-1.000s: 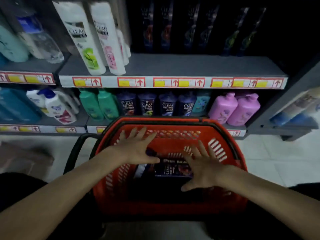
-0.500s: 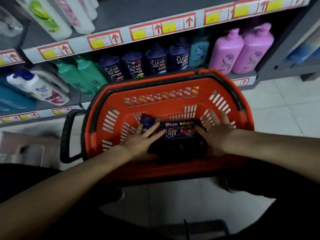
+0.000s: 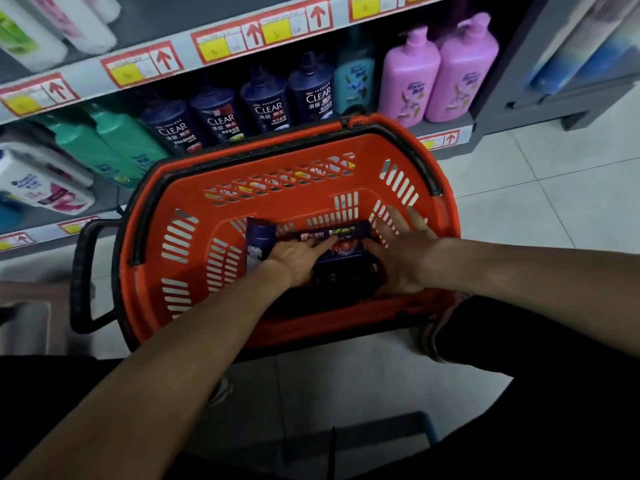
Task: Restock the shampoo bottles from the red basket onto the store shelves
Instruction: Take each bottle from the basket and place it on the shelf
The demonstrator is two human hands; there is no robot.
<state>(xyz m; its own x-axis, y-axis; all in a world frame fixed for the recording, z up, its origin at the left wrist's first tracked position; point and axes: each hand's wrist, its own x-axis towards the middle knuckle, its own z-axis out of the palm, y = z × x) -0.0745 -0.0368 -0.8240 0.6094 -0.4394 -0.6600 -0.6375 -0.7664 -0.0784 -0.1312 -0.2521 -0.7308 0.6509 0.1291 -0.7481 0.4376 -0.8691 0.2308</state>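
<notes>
The shelves (image 3: 221,46) fill the view from nine to one o'clock, and the red basket (image 3: 194,202) sits on the floor before them, its black handle (image 3: 79,271) out at nine o'clock. On the lowest shelf, at twelve o'clock from the basket, stand four dark blue bottles (image 3: 242,112). Two pink pump bottles (image 3: 440,71) stand at one o'clock, with one teal bottle (image 3: 355,77) between the blue and the pink. Two green bottles (image 3: 110,143) stand at ten o'clock.

Inside the basket I count three shampoo bottles: one blue one (image 3: 260,240) by the left wall and two lying crosswise (image 3: 346,233); the dark shapes beneath I cannot count.

The left hand (image 3: 298,261) rests flat on the lying pair, fingers straight. The right hand (image 3: 401,251) lies at their three o'clock end, fingers spread, gripping nothing.
</notes>
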